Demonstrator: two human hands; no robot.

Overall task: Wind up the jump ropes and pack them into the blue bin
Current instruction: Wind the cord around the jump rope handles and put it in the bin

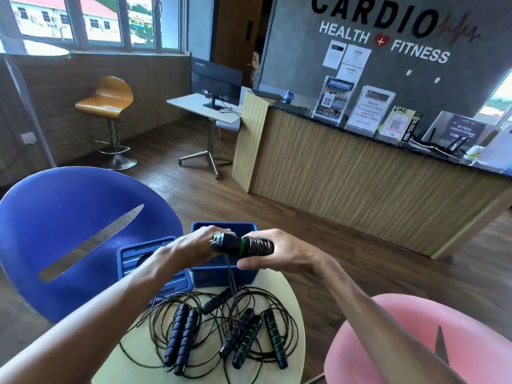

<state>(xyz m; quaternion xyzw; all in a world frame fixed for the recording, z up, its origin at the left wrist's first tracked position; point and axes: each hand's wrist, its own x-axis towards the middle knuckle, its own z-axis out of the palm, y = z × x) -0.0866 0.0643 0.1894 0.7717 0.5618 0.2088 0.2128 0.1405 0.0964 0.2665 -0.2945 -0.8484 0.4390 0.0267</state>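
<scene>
— Gym lobby, head view: wood floor (194, 195), reception counter (360, 173) far right, desk (199, 106) with monitor (216, 81) behind, stool (108, 106) by the windows. What sits nearest?

— Item one: round table (288, 314), pale top, its far edge carrying the bin (224, 275) and its right rim running close to a pink chair (415, 342). A blue chair (69, 231) stands against the left side. Open floor lies beyond the bin, up to the counter.

— The bin?

— Blue, open-topped, at the table's far edge. Its lid (155, 270) lies just left of it, partly over the edge toward the blue chair.

— Ropes?

— Loose ropes (221, 336) lie tangled on the table, near side of the bin: black cords looping wide, some reaching the table's left rim. Two dark handles (181, 339) lie side by side at left; three green-banded handles (255, 336) lie at right; one more handle (219, 299) lies just before the bin.

— Hands?

— Right hand (279, 250) is curled round a held handle (243, 245), black with a green band and cord coiled on it, above the bin's near wall. Left hand (199, 242) is at the handle's metal end, fingers bent over it; whether they pinch the cord there cannot be told. One strand (231, 275) hangs from the handle down in front of the bin to the table.
</scene>
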